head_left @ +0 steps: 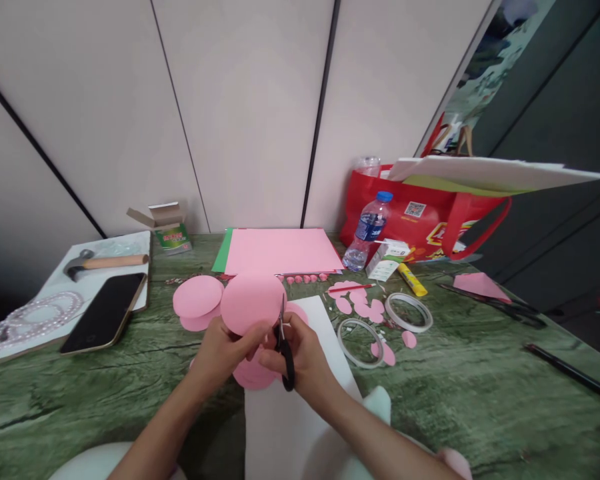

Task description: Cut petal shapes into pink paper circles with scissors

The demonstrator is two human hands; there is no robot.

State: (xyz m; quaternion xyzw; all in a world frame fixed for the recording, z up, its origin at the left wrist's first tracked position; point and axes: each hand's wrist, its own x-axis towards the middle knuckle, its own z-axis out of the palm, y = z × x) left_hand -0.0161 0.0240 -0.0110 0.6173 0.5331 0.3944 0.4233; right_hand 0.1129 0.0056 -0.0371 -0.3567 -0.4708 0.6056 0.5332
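Note:
My left hand [229, 352] pinches the lower edge of a round pink paper disc [253, 303], thumb in front, and holds it up above the table. My right hand [303, 353] grips black-handled scissors [286, 357], fingers in the loops. The blades point up along the disc's right edge; whether they touch the paper I cannot tell. More pink discs [255, 375] lie under my hands, partly hidden. To the left rests another small stack of pink discs [199, 298]. A white sheet [280, 427] lies beneath my hands.
Behind are pink sheets [285, 250]. At right stand a water bottle [367, 230] and a red bag [400, 207], with tape rolls [360, 342], a glue stick [413, 280] and pink scraps nearby. A phone [105, 313] and hammer [110, 263] lie left.

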